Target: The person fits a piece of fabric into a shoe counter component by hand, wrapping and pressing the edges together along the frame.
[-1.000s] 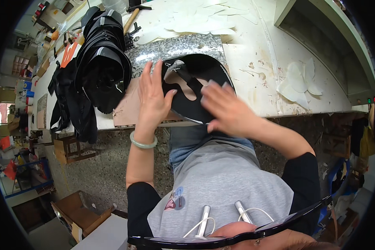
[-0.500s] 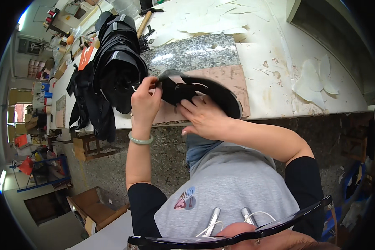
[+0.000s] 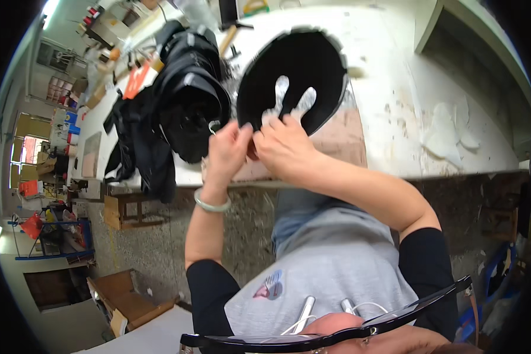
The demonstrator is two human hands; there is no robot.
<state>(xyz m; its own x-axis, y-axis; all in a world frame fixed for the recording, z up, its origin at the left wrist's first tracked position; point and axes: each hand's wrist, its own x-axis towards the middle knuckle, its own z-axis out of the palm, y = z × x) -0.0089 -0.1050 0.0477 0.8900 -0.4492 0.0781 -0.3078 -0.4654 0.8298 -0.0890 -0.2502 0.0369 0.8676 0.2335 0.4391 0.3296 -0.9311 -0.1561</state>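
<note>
A rounded black piece (image 3: 292, 59) stands raised over the table, its broad dark side turned up. Two pale strips with rounded ends (image 3: 281, 88) lie against that dark face. My left hand (image 3: 227, 147) pinches the near left edge of the piece. Close beside it, my right hand (image 3: 284, 146) has its fingers closed on the near edge, by the lower ends of the strips. To the left a row of nested black curved pieces (image 3: 186, 71) lies on the table, and black fabric (image 3: 138, 135) hangs over the table's front edge.
A pinkish board (image 3: 348, 135) lies under the work on the white table (image 3: 389, 127). Thin white cut pieces (image 3: 442, 135) rest on the right. A wooden-handled tool (image 3: 228, 40) is at the back. A wooden stool (image 3: 121, 211) stands below the table at left.
The black piece was low and tilted over the board; now it is lifted, with its broad dark face and pale strips showing. My hands have come closer together at its near edge.
</note>
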